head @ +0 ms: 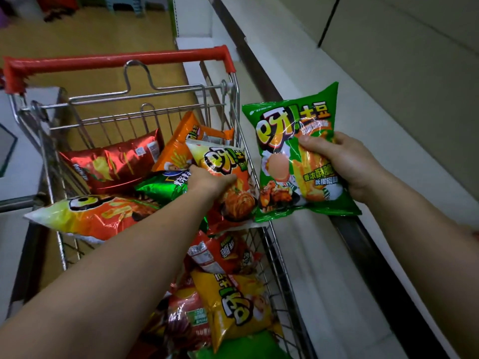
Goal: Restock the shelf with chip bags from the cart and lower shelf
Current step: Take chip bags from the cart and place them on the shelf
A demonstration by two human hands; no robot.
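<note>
- Now your right hand [344, 161] grips a green chip bag [293, 154] printed with fries and yellow lettering, fingers curled round its right edge; it hangs just beyond the cart's [233, 104] right rim, above the white shelf [324, 255]
- your left hand [210, 181] clutches an orange-and-yellow bag [225, 164] at that rim
- roughly eight more bags lie inside
</note>
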